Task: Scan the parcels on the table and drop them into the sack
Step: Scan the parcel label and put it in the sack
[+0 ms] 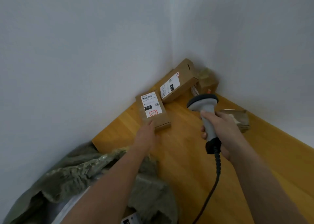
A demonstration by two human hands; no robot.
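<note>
On the yellow wooden surface [186, 155], near the corner: labelled brown cardboard parcel [153, 110].
Left hand [147, 135] touches its near end (grip unclear); right hand [220, 130] grips grey handheld scanner [206, 112].

Brown parcel [153, 110], grey-black scanner [205, 108], olive sack [81, 171], orange-yellow table [186, 155].
</note>
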